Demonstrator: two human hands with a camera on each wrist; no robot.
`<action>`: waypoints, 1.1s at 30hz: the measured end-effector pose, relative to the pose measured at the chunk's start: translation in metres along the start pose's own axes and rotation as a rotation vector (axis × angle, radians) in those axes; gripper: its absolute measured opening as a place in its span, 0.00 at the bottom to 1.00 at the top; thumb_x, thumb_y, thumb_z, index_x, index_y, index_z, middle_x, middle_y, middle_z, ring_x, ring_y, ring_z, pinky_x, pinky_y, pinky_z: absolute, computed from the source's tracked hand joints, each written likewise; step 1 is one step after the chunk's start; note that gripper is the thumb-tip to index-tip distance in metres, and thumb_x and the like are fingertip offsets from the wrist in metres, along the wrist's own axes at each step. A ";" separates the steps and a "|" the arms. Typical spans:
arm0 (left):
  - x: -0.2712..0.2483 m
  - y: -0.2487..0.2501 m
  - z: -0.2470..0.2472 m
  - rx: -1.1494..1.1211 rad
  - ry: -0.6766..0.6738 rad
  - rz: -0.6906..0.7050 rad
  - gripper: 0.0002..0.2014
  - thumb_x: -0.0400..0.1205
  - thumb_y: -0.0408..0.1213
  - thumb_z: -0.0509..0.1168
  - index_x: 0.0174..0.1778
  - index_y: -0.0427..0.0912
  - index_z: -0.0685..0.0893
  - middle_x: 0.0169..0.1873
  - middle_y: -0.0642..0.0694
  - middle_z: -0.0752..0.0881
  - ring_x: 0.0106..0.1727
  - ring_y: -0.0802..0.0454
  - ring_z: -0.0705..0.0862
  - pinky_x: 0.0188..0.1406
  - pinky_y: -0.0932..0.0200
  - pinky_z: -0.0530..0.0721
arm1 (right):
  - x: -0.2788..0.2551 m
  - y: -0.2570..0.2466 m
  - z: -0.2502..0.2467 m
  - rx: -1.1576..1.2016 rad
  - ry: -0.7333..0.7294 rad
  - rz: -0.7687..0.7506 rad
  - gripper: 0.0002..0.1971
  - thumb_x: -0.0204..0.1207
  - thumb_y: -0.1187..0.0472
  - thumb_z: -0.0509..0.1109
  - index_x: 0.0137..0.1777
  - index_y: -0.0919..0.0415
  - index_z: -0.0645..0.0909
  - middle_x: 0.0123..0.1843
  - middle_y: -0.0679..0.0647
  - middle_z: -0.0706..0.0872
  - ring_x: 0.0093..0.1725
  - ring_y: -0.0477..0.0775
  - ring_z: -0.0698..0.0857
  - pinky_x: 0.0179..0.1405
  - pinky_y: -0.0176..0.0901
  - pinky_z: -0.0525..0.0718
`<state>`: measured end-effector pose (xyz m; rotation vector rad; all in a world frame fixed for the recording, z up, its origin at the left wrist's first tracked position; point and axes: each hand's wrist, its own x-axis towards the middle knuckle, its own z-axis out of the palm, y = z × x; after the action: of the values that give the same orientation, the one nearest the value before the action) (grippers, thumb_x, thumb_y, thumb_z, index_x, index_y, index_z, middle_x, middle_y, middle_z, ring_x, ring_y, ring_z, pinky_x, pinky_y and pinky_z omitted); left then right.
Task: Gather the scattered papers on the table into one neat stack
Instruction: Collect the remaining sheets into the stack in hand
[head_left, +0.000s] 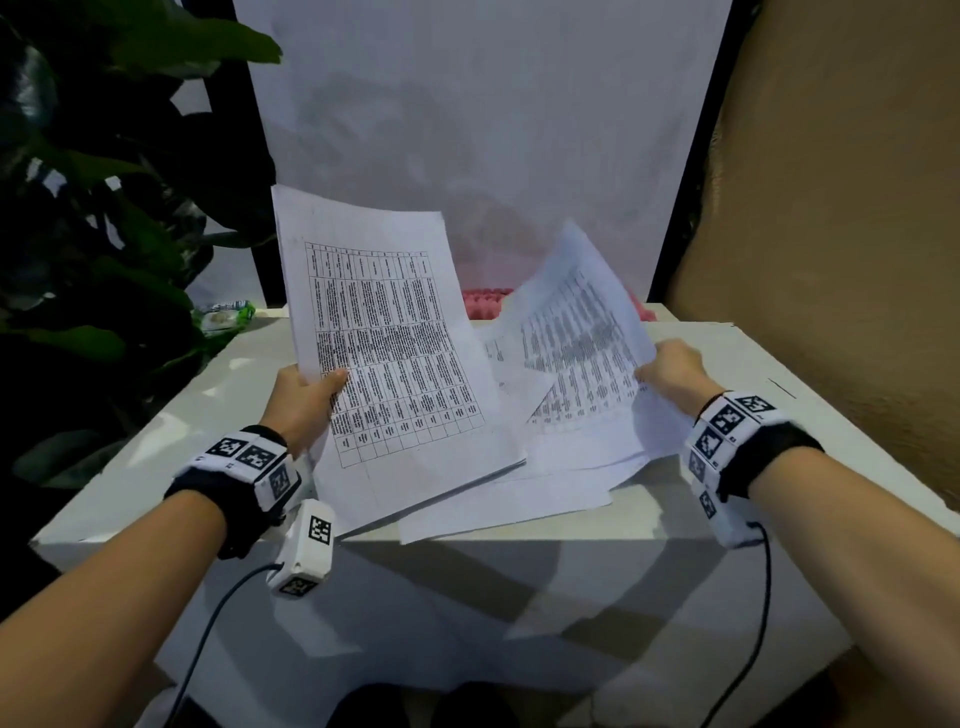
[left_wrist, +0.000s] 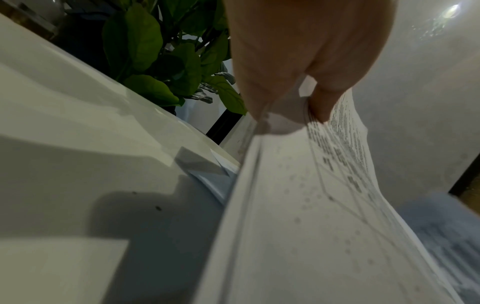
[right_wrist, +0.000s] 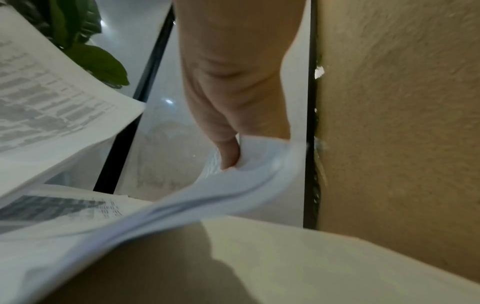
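My left hand (head_left: 306, 395) pinches the left edge of a sheaf of printed papers (head_left: 389, 353) with a table on top, tilted up off the white table (head_left: 156, 467). The left wrist view shows the thumb (left_wrist: 324, 102) on that sheaf (left_wrist: 298, 205). My right hand (head_left: 670, 371) grips the right edge of a second bundle of printed sheets (head_left: 576, 343), lifted and curled; the right wrist view shows the fingers (right_wrist: 228, 152) curled round these sheets (right_wrist: 207, 197). More loose sheets (head_left: 519, 499) lie flat beneath both bundles.
A large leafy plant (head_left: 104, 234) stands left of the table. A tan wall (head_left: 831, 234) runs close along the right. A white backdrop (head_left: 493, 130) hangs behind, with a pink object (head_left: 483, 301) at its foot and a green packet (head_left: 228, 314) at the back left.
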<state>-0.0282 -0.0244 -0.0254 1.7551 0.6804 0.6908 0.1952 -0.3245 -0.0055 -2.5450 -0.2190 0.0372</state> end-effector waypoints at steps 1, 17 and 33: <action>-0.001 0.000 0.000 -0.001 -0.005 -0.008 0.06 0.84 0.32 0.61 0.49 0.36 0.83 0.38 0.46 0.84 0.49 0.44 0.83 0.51 0.53 0.78 | 0.001 -0.001 -0.005 0.002 0.045 -0.026 0.14 0.77 0.68 0.66 0.61 0.73 0.80 0.56 0.71 0.84 0.55 0.69 0.84 0.49 0.51 0.80; -0.006 0.003 0.007 -0.142 -0.050 -0.075 0.11 0.84 0.29 0.60 0.60 0.32 0.80 0.38 0.47 0.84 0.41 0.51 0.83 0.50 0.55 0.82 | -0.003 0.004 -0.029 0.038 -0.043 0.056 0.06 0.75 0.66 0.70 0.46 0.68 0.77 0.34 0.60 0.78 0.31 0.56 0.75 0.24 0.39 0.66; -0.017 0.012 0.019 -0.248 -0.062 -0.114 0.15 0.85 0.26 0.57 0.67 0.27 0.76 0.49 0.41 0.84 0.43 0.49 0.84 0.32 0.66 0.81 | 0.001 -0.031 -0.118 0.615 0.586 -0.069 0.14 0.77 0.65 0.64 0.61 0.67 0.82 0.48 0.52 0.81 0.47 0.48 0.78 0.41 0.34 0.77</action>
<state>-0.0240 -0.0519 -0.0204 1.4921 0.6196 0.6128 0.2001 -0.3639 0.1104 -1.8374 -0.0478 -0.5717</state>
